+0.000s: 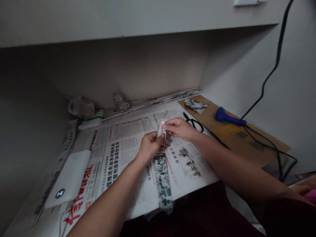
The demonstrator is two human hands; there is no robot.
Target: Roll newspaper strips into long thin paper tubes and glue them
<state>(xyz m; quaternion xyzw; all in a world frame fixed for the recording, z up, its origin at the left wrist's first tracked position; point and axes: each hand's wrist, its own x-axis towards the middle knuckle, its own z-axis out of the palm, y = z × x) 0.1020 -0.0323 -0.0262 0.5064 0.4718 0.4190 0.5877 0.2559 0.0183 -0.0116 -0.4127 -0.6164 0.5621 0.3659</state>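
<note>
In left hand (150,144) and right hand (179,129), centre of frame, both closed to thumb-and-finger pinches: folded paper strip (161,131), gripped left on lower part, right near top. Directly below: picture-printed strip (163,184) on newspaper (130,131). Just right: black scissors (189,119). Right of frame: blue glue gun (227,117) on cardboard (223,131).

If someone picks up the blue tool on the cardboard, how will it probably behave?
The blue tool is probably stiff, judging by its moulded shape. The black cord at its end may tug back. Its rounded body might rock.

Hands (147,147) (182,129) two, scissors (187,117) one, blue tool (229,118) one
</note>
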